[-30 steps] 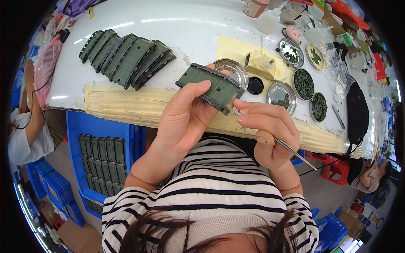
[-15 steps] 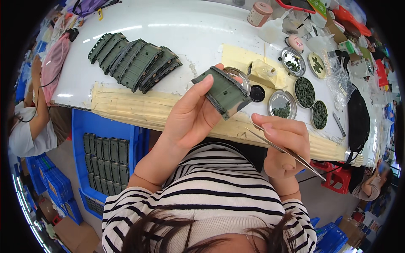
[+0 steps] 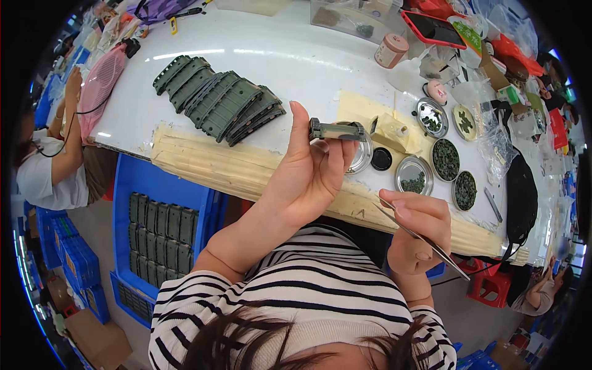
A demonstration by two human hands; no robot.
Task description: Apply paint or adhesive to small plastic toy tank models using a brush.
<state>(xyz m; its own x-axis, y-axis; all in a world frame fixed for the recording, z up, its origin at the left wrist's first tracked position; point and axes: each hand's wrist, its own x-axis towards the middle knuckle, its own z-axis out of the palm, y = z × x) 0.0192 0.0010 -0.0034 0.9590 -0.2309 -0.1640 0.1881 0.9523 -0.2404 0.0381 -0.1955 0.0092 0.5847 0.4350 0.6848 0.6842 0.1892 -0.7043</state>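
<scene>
My left hand, raised above the table's near edge, grips a green camouflage-patterned plastic model part between thumb and fingers. The part is turned edge-on, so its broad face is hidden. In my right hand is a pair of metal tweezers, slanting with the points toward the left hand. Nothing shows between the points. Close by stand a round tin of small green pieces, two fuller tins of dark green pieces and a black lid.
Similar green parts lie overlapping on the white table at left. Below it, a blue crate holds rows more. A yellowish wrapped block with a bottle, a pink jar and a red-edged phone stand farther back. Another person sits at left.
My left hand has turned the plastic part from its broad face to edge-on. The tweezers stay in my right hand, slightly lower. The whole view has shifted a little.
</scene>
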